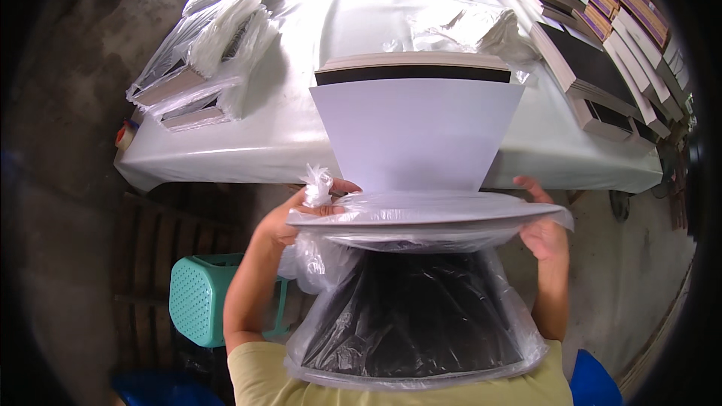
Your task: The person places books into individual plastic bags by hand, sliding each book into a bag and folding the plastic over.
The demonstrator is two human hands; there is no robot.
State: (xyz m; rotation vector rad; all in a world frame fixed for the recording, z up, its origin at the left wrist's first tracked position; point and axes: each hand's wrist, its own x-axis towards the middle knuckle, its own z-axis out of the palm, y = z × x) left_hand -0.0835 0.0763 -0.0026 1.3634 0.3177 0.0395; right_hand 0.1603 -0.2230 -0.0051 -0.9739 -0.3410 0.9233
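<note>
Holding bagged black board (421,316) before yellow shirt (256,372) | left hand (289,214) pinching its far edge; right hand (545,237) at right corner, grip unclear | white-faced board stack (417,128) ahead, unbagged; packs (214,49) leftward, already plastic-wrapped

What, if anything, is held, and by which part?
The plastic-wrapped dark bundle: left hand grips its upper edge's left end; right hand is at the right end, grip unclear.
</note>
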